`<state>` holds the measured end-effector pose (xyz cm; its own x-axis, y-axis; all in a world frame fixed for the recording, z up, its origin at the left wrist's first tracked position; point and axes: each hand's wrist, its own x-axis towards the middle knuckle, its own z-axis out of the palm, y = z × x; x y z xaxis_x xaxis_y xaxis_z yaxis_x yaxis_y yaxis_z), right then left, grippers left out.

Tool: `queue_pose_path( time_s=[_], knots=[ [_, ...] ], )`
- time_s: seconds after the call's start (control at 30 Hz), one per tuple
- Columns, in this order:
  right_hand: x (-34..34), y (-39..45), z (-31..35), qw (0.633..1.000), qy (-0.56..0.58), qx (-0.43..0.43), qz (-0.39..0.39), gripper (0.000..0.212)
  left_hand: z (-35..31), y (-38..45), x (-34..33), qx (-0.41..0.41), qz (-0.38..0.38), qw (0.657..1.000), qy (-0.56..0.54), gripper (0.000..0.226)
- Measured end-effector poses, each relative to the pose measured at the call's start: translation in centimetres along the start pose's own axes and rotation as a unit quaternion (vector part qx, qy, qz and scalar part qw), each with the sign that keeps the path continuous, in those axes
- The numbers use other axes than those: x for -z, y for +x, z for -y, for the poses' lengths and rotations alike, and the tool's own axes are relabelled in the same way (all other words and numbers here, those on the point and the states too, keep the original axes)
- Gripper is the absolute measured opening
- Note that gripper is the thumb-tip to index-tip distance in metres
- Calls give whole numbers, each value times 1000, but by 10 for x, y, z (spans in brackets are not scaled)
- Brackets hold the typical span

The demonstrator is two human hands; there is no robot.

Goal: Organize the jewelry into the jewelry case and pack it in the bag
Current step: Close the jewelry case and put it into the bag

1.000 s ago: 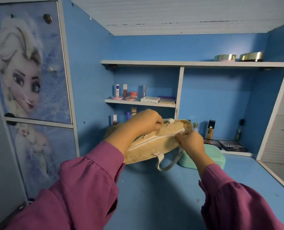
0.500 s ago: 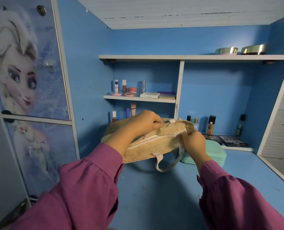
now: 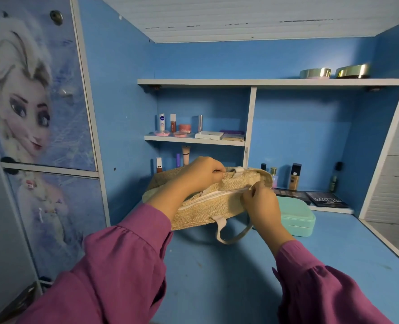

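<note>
The woven bag [image 3: 207, 206] is held up over the middle of the blue desk [image 3: 217, 277], tilted, its white zipper [image 3: 217, 195] showing closed along most of its visible length. The teal jewelry case [image 3: 296, 220] sits shut on the desk just right of the bag, so packing is not yet done; the bag probably needs unzipping first. The left hand [image 3: 203, 174] grips the bag's far rim, as it did a second ago. The right hand [image 3: 261, 202] pinches the zipper's right end, now slightly further right than before.
</note>
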<state>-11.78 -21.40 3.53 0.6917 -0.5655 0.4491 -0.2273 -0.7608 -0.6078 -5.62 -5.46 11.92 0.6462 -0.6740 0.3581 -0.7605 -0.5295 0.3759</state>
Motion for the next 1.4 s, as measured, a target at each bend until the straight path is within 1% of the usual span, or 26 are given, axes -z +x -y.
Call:
queue_pose_path(
  time_s=[0.1,0.2,0.3,0.37,0.43,0.57,0.7,0.87,0.97,1.03,1.17,1.2,1.27,1.3,1.33,1.4],
  knots=[
    [-1,-7,5,1000,2,10,6,15,0,2,0,1,-2,1000,-6,19],
    [-3,-9,6,1000,14,8,10,16,-1,3,-1,4,19,1000,21,15],
    [-2,-7,7,998,55,-12,-15,18,-5,5,-4,7,18,998,59,25],
    [0,-8,9,997,77,-10,-30,17,-6,7,-5,1,2,998,58,29],
    [1,-10,11,996,84,-1,-29,16,-7,8,-5,1,-11,999,46,29],
    [2,-13,13,996,92,16,-12,13,-5,9,-5,9,-5,999,35,32],
    [-1,-23,23,995,19,88,36,7,-4,11,-10,21,-13,999,27,35],
    [-13,-33,33,991,-5,128,40,10,-6,11,-9,23,-17,999,17,30],
    [-19,-41,37,977,-37,194,74,9,-6,11,-5,25,-20,999,4,26],
    [-23,-51,42,963,-62,249,88,14,-7,12,-3,24,-21,999,0,26],
    [-27,-72,61,931,-19,351,98,9,-9,13,-1,29,-26,999,10,26],
    [-28,-77,68,922,-14,370,115,15,-10,13,-1,28,-27,999,10,26],
    [-29,-87,76,904,-16,401,151,36,-9,14,-2,25,-29,999,10,27],
    [-30,-89,77,899,-9,410,156,40,-9,14,-2,25,-29,999,12,27],
    [-33,-90,76,896,2,415,160,37,-7,14,-3,25,-30,999,14,27],
    [-38,-88,68,894,18,412,174,24,-4,12,-3,29,-34,999,11,27]
  ],
)
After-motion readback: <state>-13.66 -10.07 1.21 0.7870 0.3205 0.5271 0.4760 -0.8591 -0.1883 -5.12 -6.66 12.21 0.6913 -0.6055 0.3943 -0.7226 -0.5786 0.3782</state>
